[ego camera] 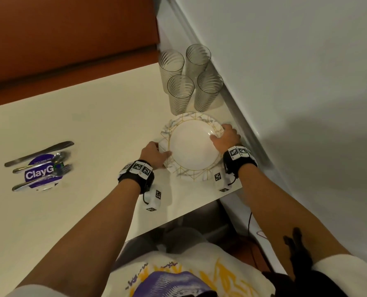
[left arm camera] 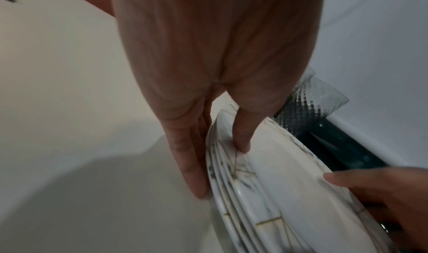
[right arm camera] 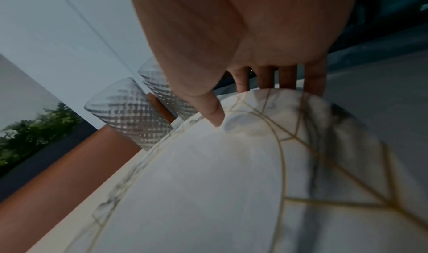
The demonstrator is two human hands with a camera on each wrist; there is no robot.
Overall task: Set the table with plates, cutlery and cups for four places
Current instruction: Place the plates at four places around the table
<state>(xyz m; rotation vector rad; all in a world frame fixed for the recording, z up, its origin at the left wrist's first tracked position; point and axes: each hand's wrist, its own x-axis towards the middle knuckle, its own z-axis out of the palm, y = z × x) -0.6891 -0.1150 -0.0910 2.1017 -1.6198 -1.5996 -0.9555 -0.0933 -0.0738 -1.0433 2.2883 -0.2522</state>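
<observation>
A stack of white marble-patterned plates (ego camera: 194,146) with gold lines sits near the table's right edge. My left hand (ego camera: 159,151) grips its left rim. In the left wrist view the thumb (left arm camera: 241,139) lies on top of the rim of the plates (left arm camera: 254,192) and the fingers (left arm camera: 192,165) run along the stack's edge. My right hand (ego camera: 223,136) holds the right rim, with its thumb (right arm camera: 213,114) on the top plate (right arm camera: 231,183) and its fingers (right arm camera: 277,79) curled behind the rim. Several ribbed glasses (ego camera: 180,91) stand just beyond the plates. Cutlery (ego camera: 41,166) lies at the far left.
The cutlery rests on a round purple label (ego camera: 39,174). A white wall (ego camera: 285,82) runs close along the table's right side, right behind the glasses and my right hand. The table's near edge (ego camera: 178,219) lies just below the plates. An orange-brown surface (ego camera: 71,39) borders the far edge.
</observation>
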